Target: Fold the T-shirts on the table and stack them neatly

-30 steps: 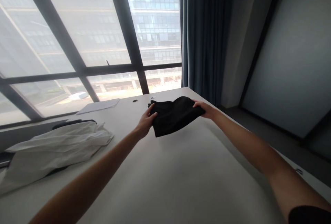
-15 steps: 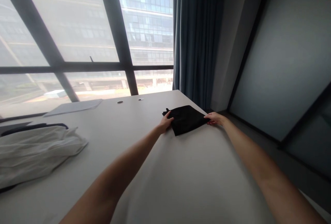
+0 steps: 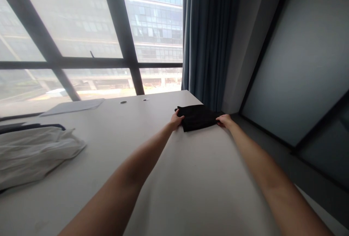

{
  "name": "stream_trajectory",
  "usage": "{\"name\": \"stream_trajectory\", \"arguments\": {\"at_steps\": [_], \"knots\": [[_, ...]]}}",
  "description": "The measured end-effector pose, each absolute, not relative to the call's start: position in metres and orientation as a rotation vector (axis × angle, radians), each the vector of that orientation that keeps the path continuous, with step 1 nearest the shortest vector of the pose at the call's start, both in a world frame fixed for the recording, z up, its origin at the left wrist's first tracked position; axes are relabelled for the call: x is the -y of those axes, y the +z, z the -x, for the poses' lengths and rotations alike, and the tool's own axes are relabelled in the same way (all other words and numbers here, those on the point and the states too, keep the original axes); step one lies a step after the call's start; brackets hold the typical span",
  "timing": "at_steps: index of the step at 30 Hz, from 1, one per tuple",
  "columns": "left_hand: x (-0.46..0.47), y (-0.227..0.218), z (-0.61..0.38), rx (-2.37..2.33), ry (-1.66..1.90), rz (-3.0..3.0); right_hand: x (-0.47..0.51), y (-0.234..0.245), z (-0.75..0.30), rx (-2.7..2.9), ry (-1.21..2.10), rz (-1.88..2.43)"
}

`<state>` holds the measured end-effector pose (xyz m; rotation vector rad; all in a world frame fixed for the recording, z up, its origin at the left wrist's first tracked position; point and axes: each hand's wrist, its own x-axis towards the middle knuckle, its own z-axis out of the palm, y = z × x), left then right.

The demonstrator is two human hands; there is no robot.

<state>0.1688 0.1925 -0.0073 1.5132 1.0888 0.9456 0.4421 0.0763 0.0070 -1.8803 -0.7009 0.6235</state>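
A folded black garment (image 3: 197, 117) lies at the far right end of the white table (image 3: 212, 170), close to its right edge. Its exact kind I cannot make out. My left hand (image 3: 177, 119) grips its left side, thumb on top and fingers partly hidden beneath the cloth. At the opposite side, my right hand (image 3: 224, 120) pinches the right corner by the table edge. Both arms are stretched far forward, and the cloth looks flat between the hands.
Light grey and dark clothing (image 3: 35, 152) lies in a heap at the left. White papers (image 3: 72, 107) rest by the window, near a round cable hole (image 3: 123, 102). A blue curtain (image 3: 208, 43) hangs beyond the far end. Right of the table is a grey partition (image 3: 305, 61).
Both hands have moved the black garment slightly farther away, toward the table's far right corner, keeping their hold. The camera view has shifted a little.
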Motion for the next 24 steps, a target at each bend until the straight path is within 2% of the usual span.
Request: {"name": "stream_trajectory", "arguments": {"at_steps": [7,13,24], "knots": [[-0.182,-0.007,-0.174,-1.265,0.999,-1.791,-0.069,0.001,-0.432,0.886,0.313,2.044],[-0.174,-0.018,-0.176,-1.285,0.542,-2.376,-0.071,-0.005,-0.385,1.509,-0.068,2.031],[-0.211,-0.017,-0.143,-1.264,0.463,-2.486,-0.057,-0.030,-0.269,2.190,0.056,1.687]]}}
